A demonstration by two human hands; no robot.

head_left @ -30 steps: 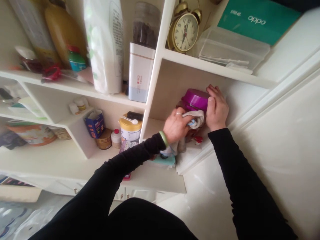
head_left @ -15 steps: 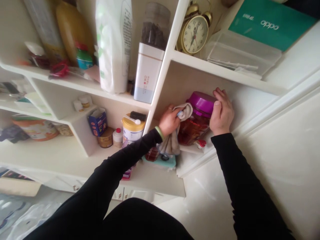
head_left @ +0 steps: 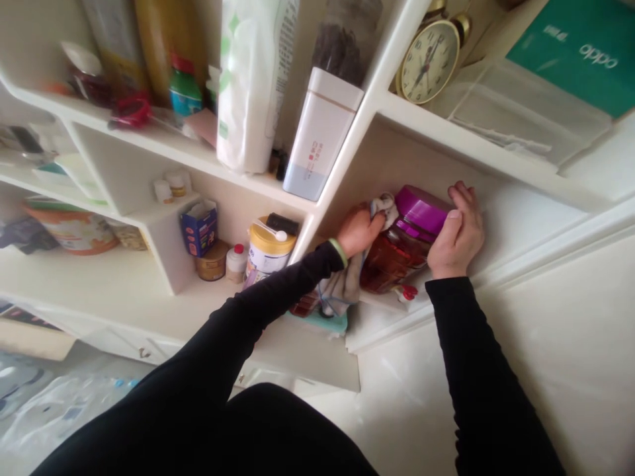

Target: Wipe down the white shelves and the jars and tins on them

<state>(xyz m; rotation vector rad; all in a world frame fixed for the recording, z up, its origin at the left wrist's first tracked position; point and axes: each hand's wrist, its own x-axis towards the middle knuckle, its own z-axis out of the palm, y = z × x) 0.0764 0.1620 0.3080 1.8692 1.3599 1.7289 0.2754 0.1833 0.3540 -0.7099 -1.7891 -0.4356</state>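
Note:
A large glass jar (head_left: 393, 261) of dark red liquid, with a purple lid (head_left: 421, 210), stands in the lower right compartment. A small red spout (head_left: 407, 292) shows near its base. My left hand (head_left: 361, 230) is closed around a bunched grey cloth (head_left: 347, 284) against the jar's left side, near the lid. The cloth's loose end hangs below the hand. On the other side, my right hand (head_left: 457, 238) cups the jar by the lid's edge, thumb toward me and fingers reaching back. Some of its contact with the jar is hidden.
Above is an alarm clock (head_left: 429, 63) beside a green box (head_left: 585, 56). A white tin (head_left: 322, 135) stands left of the upright divider. Below, a yellow-lidded can (head_left: 270, 248) sits near my left forearm. A teal tray (head_left: 327, 322) lies under the cloth.
The camera view has shifted, so the shelves sit differently in it. My left hand has moved the cloth slightly up along the jar's side. The right hand stays at the jar.

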